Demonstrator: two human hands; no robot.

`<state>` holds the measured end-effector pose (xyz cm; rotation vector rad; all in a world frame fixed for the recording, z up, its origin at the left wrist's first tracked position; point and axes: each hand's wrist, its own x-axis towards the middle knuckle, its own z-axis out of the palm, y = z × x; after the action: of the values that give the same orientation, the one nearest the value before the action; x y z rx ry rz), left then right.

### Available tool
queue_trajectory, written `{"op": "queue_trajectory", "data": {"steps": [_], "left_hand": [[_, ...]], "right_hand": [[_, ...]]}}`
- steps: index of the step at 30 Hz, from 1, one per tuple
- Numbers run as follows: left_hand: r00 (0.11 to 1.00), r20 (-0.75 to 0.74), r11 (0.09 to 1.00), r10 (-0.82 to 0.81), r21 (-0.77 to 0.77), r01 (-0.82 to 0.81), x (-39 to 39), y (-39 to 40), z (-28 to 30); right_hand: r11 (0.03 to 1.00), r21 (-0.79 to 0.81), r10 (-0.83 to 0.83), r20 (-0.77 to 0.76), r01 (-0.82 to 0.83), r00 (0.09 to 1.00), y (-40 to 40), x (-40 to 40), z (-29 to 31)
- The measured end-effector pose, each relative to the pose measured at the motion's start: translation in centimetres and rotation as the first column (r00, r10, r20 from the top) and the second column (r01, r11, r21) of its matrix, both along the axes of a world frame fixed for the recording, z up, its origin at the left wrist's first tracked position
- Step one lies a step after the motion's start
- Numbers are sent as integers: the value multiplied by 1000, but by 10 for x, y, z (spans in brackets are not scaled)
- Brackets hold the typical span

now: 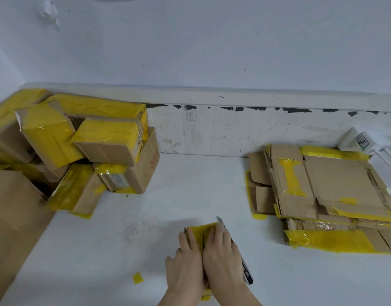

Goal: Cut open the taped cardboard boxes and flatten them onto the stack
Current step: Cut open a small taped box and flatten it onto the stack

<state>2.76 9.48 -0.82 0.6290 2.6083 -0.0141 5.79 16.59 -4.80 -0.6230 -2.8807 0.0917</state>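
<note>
A small cardboard box (201,234) wrapped in yellow tape lies on the white floor at bottom centre, with a dark slit running down its top. My left hand (185,266) rests on its left half, fingers laid over the top. My right hand (221,255) presses on the right half while holding a black utility knife (247,274) along its outer edge, blade pointing away from me. The stack of flattened boxes (335,180) lies at the right. A pile of taped boxes (110,138) sits at the left against the wall.
A large brown cardboard sheet (11,213) leans at the far left. A yellow tape scrap (138,278) lies left of my hands. A white plug adapter (362,141) with cables sits behind the stack. The white wall panel (212,129) closes the back.
</note>
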Motion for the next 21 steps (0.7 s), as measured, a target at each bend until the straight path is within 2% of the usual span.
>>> {"op": "queue_trajectory", "data": {"steps": [3,5,6,9,11,12,14,16,17,21], "left_hand": [[999,31,1000,10,-13,-9,0,-1,5],[999,38,1000,9,-3,-8,-2,-2,7],[999,36,1000,6,5,-6,-2,-2,7],[999,48,999,21,26,-23,2,-1,5],[997,59,998,46,29,-47,4,0,5],[996,60,998,61,26,-62,3,0,5],[995,47,996,85,20,-86,0,-2,6],[996,46,996,81,24,-82,-2,-5,8],[996,54,997,74,28,-75,-2,-5,8],[995,63,997,74,35,-76,2,-1,5]], "right_hand": [[996,-63,-53,111,60,992,-6,-6,11],[995,-93,-4,162,19,987,-6,-7,15],[996,-94,21,164,-6,986,-4,-7,16],[955,-293,11,171,40,985,8,-3,23],[951,-308,3,138,40,990,19,5,37],[906,-420,6,129,49,992,25,6,40],[723,-682,-48,112,112,992,36,12,47],[629,-764,-131,80,145,988,44,18,36],[604,-776,-143,117,180,983,43,20,35],[689,-693,-151,148,211,977,24,27,25]]}}
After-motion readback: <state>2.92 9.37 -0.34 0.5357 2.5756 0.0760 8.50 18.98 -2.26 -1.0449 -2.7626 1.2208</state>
